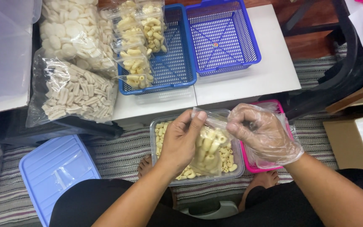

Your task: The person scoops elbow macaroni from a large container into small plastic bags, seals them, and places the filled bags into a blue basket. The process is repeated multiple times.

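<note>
My left hand (pixel 180 141) is bare and pinches the top left edge of a small clear plastic bag (pixel 209 145) filled with pale yellow tube-shaped crackers. My right hand (pixel 262 134), inside a loose clear plastic glove, grips the bag's top right edge. The bag hangs just over a clear rectangular tub (pixel 237 170) that holds more of the same crackers. Several filled small bags (pixel 136 59) lie stacked in a blue mesh basket (pixel 177 71) on the white table (pixel 248 84).
A second blue basket (pixel 225 35) stands beside the first. Two big bags of white crackers (pixel 74 94) lie at left. A pink tray (pixel 248 162) sits under my right hand, a light blue lid (pixel 55 172) lower left, cardboard boxes (pixel 349 138) at right.
</note>
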